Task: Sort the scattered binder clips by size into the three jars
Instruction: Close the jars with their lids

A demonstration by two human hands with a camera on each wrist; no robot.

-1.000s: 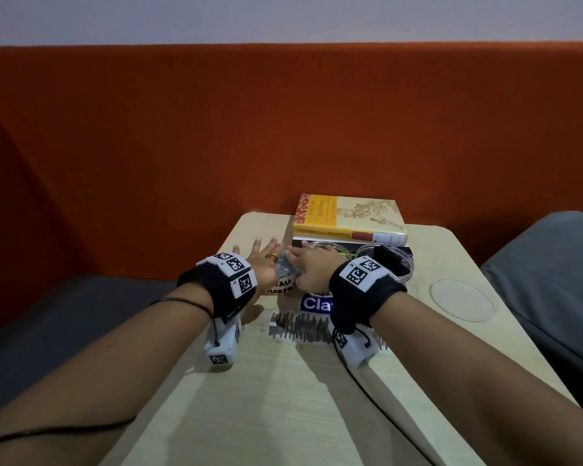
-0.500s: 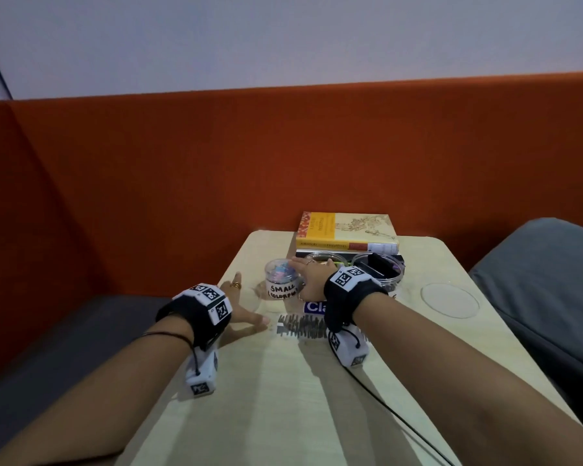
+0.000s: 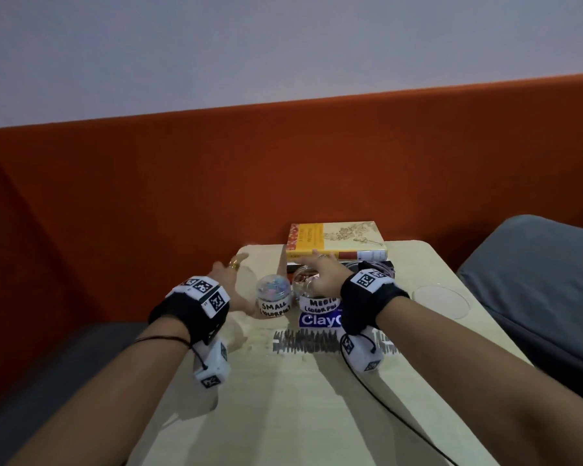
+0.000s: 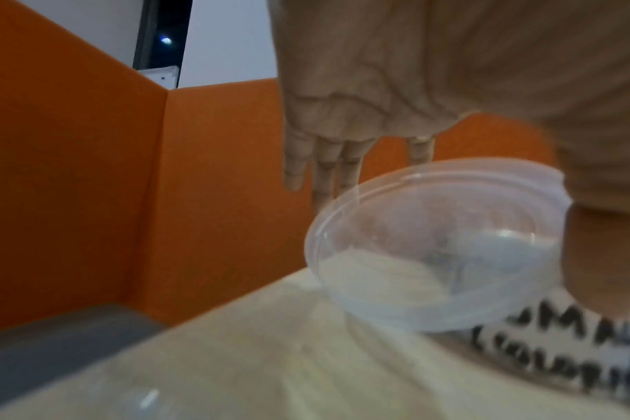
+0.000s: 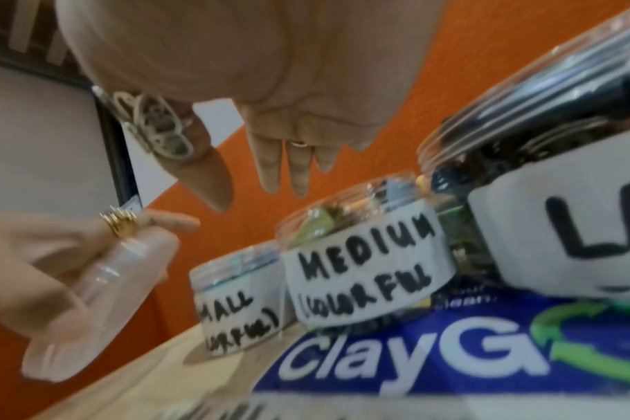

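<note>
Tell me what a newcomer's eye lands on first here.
Three clear jars stand in a row at the far middle of the pale table: the SMALL jar, the MEDIUM jar and a bigger jar of dark clips. The left hand holds a clear lid beside the SMALL jar, while the right hand reaches over the MEDIUM one. Behind them lies a yellow book against the orange backrest.

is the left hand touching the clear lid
Touching. In the left wrist view the clear lid sits tilted against the left hand, thumb pressed on its edge; the right wrist view agrees.
</note>
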